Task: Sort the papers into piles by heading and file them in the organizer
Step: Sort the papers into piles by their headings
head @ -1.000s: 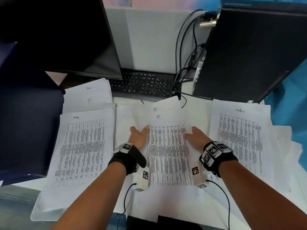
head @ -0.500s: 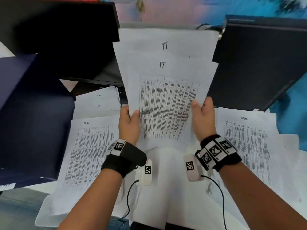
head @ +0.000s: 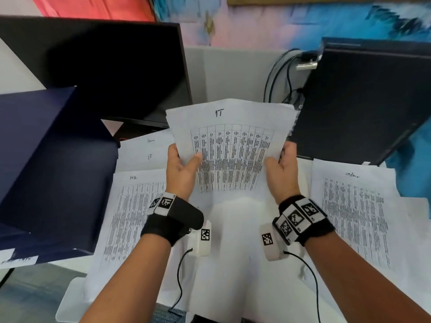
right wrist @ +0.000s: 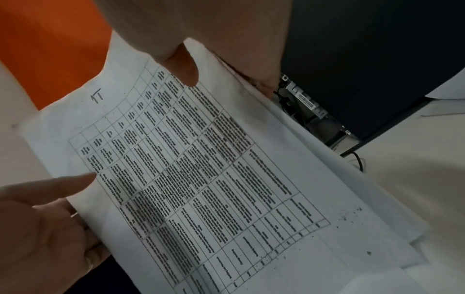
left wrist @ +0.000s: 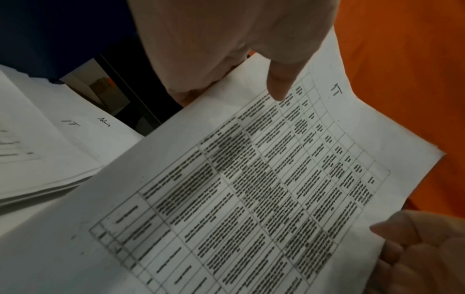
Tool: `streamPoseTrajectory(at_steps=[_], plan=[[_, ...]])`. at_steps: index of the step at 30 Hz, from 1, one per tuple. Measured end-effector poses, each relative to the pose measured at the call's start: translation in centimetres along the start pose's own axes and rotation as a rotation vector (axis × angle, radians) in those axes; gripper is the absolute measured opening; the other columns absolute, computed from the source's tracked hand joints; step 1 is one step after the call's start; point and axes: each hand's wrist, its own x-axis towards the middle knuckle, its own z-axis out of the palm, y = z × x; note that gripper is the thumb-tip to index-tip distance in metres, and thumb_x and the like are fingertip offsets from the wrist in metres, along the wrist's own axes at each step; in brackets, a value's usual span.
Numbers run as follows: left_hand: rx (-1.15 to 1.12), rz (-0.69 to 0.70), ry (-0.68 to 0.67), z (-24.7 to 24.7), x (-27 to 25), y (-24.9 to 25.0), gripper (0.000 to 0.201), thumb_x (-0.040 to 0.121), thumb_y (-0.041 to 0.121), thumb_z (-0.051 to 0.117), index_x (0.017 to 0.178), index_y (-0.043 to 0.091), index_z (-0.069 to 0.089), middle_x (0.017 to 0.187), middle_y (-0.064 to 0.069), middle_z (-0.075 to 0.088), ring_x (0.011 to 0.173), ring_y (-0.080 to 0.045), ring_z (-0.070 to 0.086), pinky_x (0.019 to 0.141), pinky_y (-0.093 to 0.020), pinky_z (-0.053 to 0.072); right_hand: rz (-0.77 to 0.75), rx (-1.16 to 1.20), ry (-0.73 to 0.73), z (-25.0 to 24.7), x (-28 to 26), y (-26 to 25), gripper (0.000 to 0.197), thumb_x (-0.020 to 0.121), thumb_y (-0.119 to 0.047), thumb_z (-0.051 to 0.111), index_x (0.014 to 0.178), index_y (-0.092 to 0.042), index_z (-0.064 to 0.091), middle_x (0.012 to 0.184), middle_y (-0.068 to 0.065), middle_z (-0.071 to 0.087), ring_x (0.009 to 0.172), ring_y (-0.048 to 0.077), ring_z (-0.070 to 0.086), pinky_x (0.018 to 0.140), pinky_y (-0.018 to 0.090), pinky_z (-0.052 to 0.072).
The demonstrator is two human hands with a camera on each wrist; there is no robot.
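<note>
A stack of white sheets headed "IT" [head: 231, 150] stands nearly upright above the desk, printed table facing me. My left hand [head: 180, 167] grips its left edge, thumb across the front. My right hand [head: 283, 166] grips its right edge the same way. The same IT stack [left wrist: 251, 189] fills the left wrist view, with my left thumb on it, and the IT stack [right wrist: 201, 179] fills the right wrist view too. On the desk lie an "HR" pile [head: 130, 215] at the left, an "Admin" pile [head: 356, 217] at the right, and sheets marked "IT" and "Admin" [head: 147, 155] behind the HR pile.
A dark blue box-shaped organizer [head: 51, 173] stands at the left edge of the desk. A black monitor [head: 105, 71] is behind it, a dark computer tower [head: 363, 101] with cables at the back right. More loose white sheets [head: 224, 264] cover the desk's middle.
Both hands picked the IT stack up off the desk and stood it upright. Since half a second ago the stack has dropped lower and its sheets have squared up into one even stack.
</note>
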Motion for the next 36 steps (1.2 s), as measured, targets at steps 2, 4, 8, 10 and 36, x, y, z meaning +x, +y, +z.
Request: streamPoseTrajectory(at_steps=[2,4,8,10,36], plan=[[-0.024,-0.024,-0.032,0.4,0.1,0.2,0.037,0.092,0.003,0.055,0.121,0.025,0.05,0.117,0.005,0.065,0.108,-0.006,0.063,0.094,-0.026,0.048,0.002,0.015,-0.013,0.3,0.1,-0.3,0.033,0.087,0.007,0.04,0.11,-0.017,0.043,0.093,-0.013,0.06,0.071,-0.005,0.058,0.063,0.016,0.048],[-0.031,-0.023,-0.029,0.8,0.3,0.3,0.037,0.093,0.006,0.053,0.128,0.018,0.049,0.121,0.001,0.065,0.113,-0.011,0.061,0.1,-0.032,0.046,-0.008,0.006,0.005,0.6,0.0,-0.6,0.033,0.089,0.005,0.037,0.111,-0.019,0.042,0.094,-0.015,0.06,0.067,-0.012,0.057,0.06,0.011,0.048],[-0.028,-0.037,0.01,1.2,1.1,0.3,0.028,0.093,0.008,0.055,0.116,0.023,0.049,0.12,-0.002,0.064,0.112,-0.016,0.061,0.099,-0.034,0.047,-0.016,0.024,0.042,0.7,0.1,-0.6,0.035,0.089,0.006,0.036,0.114,-0.018,0.042,0.097,-0.016,0.06,0.075,-0.008,0.059,0.064,0.013,0.049],[0.053,-0.064,0.031,1.2,1.5,-0.3,0.028,0.09,0.014,0.058,0.115,0.022,0.049,0.117,-0.002,0.064,0.109,-0.017,0.061,0.1,-0.04,0.047,0.029,0.002,-0.004,0.8,0.3,-0.2,0.037,0.088,0.005,0.035,0.117,-0.018,0.039,0.099,-0.014,0.059,0.078,0.0,0.058,0.063,0.016,0.05],[1.29,-0.512,-0.035,-7.7,2.3,-8.5,0.064,0.079,0.053,0.058,0.126,0.012,0.042,0.13,-0.013,0.046,0.12,-0.033,0.044,0.097,-0.047,0.041,0.585,-0.705,-0.243,2.2,0.7,11.0,0.025,0.083,-0.005,0.048,0.104,0.003,0.058,0.104,0.019,0.064,0.097,0.036,0.061,0.079,0.036,0.051]])
